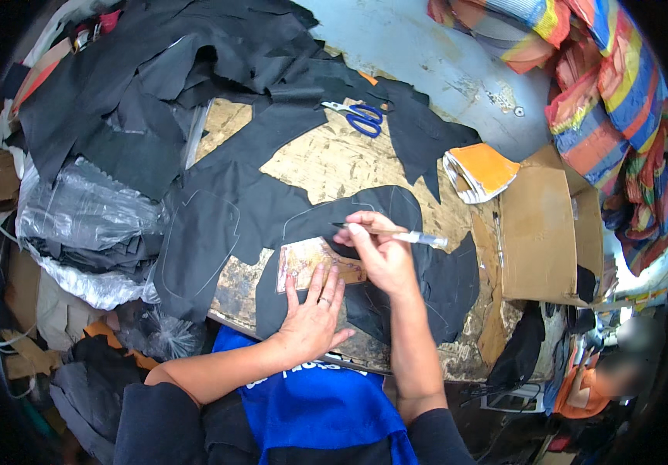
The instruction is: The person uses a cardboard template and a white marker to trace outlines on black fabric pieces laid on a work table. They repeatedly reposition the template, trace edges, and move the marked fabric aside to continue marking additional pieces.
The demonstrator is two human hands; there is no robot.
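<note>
My left hand (314, 314) lies with fingers spread over a flat, light-coloured pattern template (299, 260), pressing it onto black sheet material (256, 201). In my right hand (384, 256) is a pen (419, 237) with a pale, see-through end. Its dark tip is just above the black sheet, beyond the template's upper edge. Thin pale outlines of curved shapes run over the black material left of the template and around it. Scissors (361, 118) with blue handles rest farther off on the worn wooden board (318, 159).
Heaped black material (140, 85) covers the far left, above a clear plastic bag (86, 205). An orange-covered pad (485, 170) and an open cardboard box (543, 232) stand on the right. Striped sacking (605, 93) hangs behind. A person in orange (582, 387) appears at lower right.
</note>
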